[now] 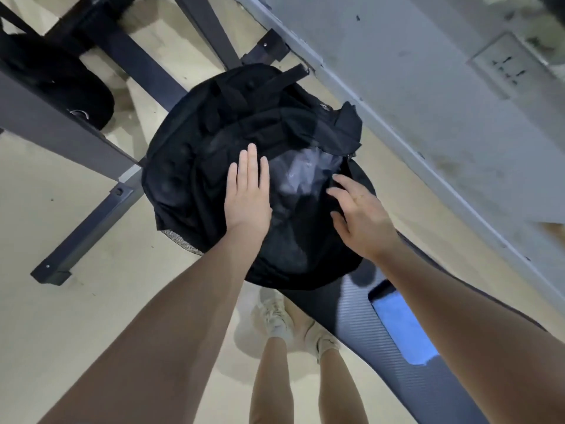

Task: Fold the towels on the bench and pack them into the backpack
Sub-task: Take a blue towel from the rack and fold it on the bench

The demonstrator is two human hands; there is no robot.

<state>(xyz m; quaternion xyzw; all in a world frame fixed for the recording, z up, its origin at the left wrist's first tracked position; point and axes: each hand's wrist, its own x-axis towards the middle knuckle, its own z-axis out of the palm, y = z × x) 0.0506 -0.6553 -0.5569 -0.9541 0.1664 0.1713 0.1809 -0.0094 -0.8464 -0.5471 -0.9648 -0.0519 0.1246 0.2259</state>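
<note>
A black backpack (214, 142) lies on the end of a dark padded bench (360, 319), its main opening gaping in the middle. Pale grey cloth (305, 169), blurred, shows inside the opening. My left hand (247, 194) lies flat with straight fingers on the backpack's left panel, beside the opening. My right hand (357, 215) sits at the opening's right rim, fingers spread and slightly bent; whether it pinches the fabric is unclear. A blue towel (403, 328) lies on the bench under my right forearm.
A grey wall with a baseboard (428, 123) runs diagonally at the right, carrying a socket plate (507, 68). Dark metal frame legs (85, 237) and a black weight plate (61, 87) stand at the left on the beige floor. My feet (293, 325) are below the bench.
</note>
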